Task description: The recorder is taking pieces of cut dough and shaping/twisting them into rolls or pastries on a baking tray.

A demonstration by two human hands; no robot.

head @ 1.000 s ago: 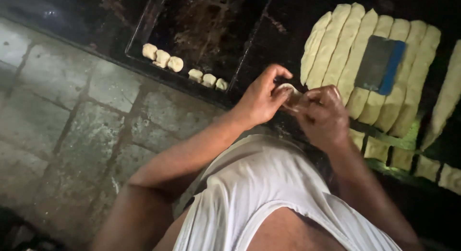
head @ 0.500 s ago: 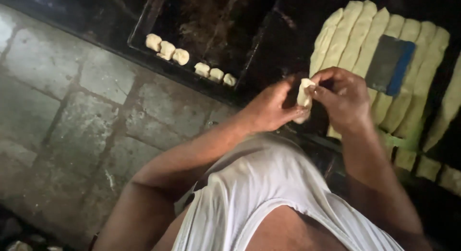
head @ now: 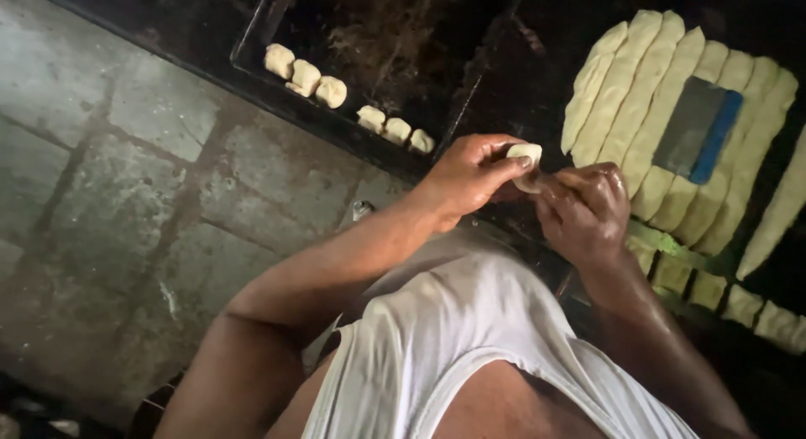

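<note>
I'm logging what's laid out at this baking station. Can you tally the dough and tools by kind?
Shaped dough pieces on the dark tray: 6
Dough piece held in the left hand and right hand: 1
Long dough strips, fully visible: about 8
Blue-edged dough scraper lying on the strips: 1
Small cut dough pieces at lower right: partly hidden, not counted
Total: about 16

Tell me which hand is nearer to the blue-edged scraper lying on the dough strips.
The right hand. It is just left of and below the scraper, beside the dough strips. The left hand is farther left, pinching the dough piece.
</note>
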